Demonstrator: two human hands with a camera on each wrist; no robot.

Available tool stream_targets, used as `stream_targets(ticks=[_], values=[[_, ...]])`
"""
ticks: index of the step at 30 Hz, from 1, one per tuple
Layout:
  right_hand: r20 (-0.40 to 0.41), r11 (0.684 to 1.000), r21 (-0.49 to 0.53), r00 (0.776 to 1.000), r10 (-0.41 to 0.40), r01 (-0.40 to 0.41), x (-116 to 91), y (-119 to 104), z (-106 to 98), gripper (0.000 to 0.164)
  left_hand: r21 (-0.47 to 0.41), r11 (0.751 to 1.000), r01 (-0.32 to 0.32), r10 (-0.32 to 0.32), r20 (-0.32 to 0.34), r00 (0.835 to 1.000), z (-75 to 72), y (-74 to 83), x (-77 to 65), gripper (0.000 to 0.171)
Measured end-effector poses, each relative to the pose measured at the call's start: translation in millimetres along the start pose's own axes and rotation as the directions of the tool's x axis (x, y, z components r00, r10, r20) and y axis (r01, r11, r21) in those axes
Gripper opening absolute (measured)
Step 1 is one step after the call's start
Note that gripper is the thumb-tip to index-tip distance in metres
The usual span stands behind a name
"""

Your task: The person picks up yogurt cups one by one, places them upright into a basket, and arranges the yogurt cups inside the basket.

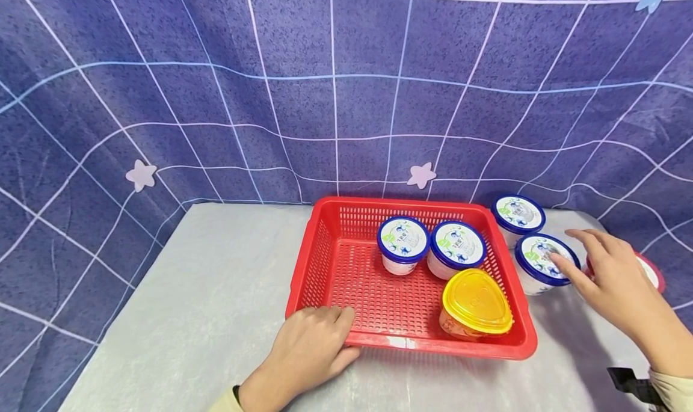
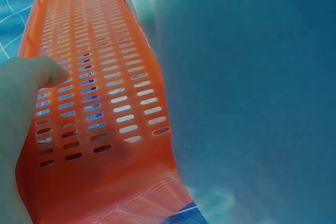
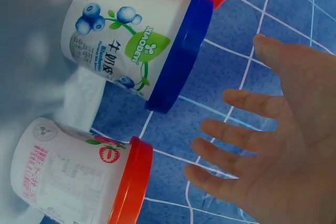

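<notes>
A red plastic basket (image 1: 325,267) stands on the table, its front rim gripped near the left corner by my left hand (image 1: 308,349). The thumb (image 2: 52,73) presses on its slotted outer wall in the left wrist view. My right hand (image 1: 622,279) hovers over the right side with spread fingers, holding nothing. Closest to it is a white tub with a blue lid (image 1: 547,258), printed with blueberries in the right wrist view. A red-lidded tub (image 3: 79,174) stands beside that one, partly hidden behind the hand in the head view.
Inside the basket are two blue-lidded tubs (image 1: 403,240) and a yellow-lidded container (image 1: 476,304), all toward its right half. Another blue-lidded tub (image 1: 518,213) stands outside at the back right corner. A blue gridded curtain (image 1: 303,99) hangs behind the grey-white table (image 1: 211,292).
</notes>
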State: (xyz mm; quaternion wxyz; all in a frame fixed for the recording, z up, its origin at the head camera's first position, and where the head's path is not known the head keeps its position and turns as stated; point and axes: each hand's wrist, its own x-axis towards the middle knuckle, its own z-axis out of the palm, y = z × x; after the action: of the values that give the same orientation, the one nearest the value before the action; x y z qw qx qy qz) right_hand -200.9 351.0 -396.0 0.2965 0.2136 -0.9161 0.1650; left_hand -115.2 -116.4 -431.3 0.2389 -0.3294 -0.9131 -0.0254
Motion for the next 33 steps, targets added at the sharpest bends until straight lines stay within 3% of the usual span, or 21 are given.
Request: stream_targets(ticks=[6, 18, 27, 33], values=[[0.046, 0.993, 0.000, 0.992, 0.121, -0.121, -4, 4, -4, 0.050, 0.001, 1.000, -0.002, 0.002, 0.005, 1.000, -0.1, -0.2, 0.0, 0.043], [0.102, 0.953, -0.073, 0.948, 0.301, -0.295, -14, 24, -9, 0.053, -0.008, 1.000, 0.001, -0.002, -0.009, 1.000, 1.1, 0.2, -0.9, 0.043], [0.045, 0.934, -0.079, 0.935, 0.351, -0.347, -26, 46, -7, 0.056, -0.005, 1.000, -0.010, 0.010, -0.012, 1.000, 1.4, 2.5, -0.1, 0.044], [0.078, 0.915, -0.104, 0.914, 0.397, -0.389, -28, 57, 5, 0.059, 0.000, 1.000, -0.002, 0.002, -0.013, 1.000, -0.1, 0.4, -1.1, 0.044]])
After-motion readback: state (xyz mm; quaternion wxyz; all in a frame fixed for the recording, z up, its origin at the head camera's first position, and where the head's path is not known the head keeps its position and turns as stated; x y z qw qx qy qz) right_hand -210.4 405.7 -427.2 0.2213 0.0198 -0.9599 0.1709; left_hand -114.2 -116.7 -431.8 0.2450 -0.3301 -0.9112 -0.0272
